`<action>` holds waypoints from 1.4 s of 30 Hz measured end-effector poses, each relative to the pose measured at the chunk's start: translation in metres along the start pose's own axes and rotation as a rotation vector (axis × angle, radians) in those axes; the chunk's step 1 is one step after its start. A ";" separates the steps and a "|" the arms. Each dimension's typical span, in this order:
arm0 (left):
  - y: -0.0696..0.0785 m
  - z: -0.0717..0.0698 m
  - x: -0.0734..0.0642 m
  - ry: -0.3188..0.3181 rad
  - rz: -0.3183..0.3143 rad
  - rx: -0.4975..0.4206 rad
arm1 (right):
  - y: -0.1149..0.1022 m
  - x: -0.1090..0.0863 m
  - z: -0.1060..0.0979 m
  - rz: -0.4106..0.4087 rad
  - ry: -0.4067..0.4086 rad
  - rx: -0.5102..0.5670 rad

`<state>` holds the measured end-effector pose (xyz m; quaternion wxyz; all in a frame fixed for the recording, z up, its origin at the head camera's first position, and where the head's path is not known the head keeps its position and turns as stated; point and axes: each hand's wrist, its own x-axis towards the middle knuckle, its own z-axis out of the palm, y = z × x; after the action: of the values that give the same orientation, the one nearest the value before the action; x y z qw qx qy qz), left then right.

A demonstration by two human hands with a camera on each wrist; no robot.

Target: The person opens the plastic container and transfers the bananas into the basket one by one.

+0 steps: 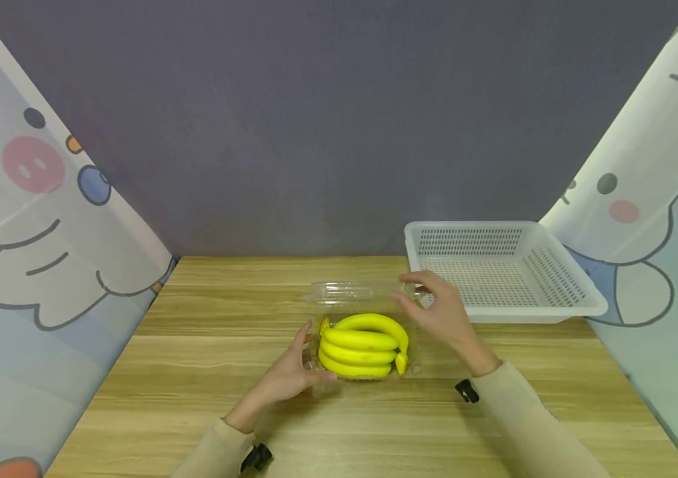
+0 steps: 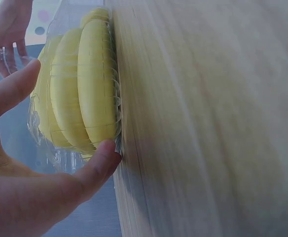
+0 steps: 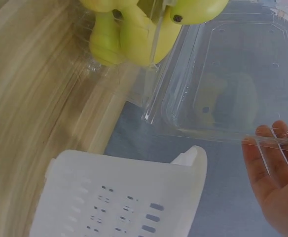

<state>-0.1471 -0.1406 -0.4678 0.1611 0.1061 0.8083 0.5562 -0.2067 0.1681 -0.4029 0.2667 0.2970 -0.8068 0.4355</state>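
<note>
Here's your left hand (image 1: 282, 378) at lower centre, spread wide, thumb on the front edge of the clear plastic clamshell (image 1: 415, 364), fingers along its left side. Inside, the yellow bananas (image 1: 359, 342) lie together, below mid-frame. Just beyond, your right hand (image 1: 440, 315) grips the raised transparent lid (image 1: 353, 292) by its right end; further right sits the white perforated basket (image 1: 524, 311), before a dark grey backdrop (image 1: 315, 133).
</note>
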 end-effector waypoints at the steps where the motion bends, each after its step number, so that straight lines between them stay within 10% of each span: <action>1: 0.000 0.000 0.000 0.002 0.000 -0.003 | 0.000 0.000 0.000 0.018 0.003 0.010; 13: 0.003 0.001 -0.001 0.018 -0.018 0.021 | 0.003 0.004 -0.003 0.311 -0.013 0.115; 42: 0.005 0.000 -0.002 0.022 -0.020 0.021 | 0.004 0.036 0.004 0.377 0.077 0.137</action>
<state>-0.1452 -0.1394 -0.4632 0.1568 0.0935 0.8168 0.5472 -0.2346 0.1575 -0.3825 0.1901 0.1413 -0.8058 0.5427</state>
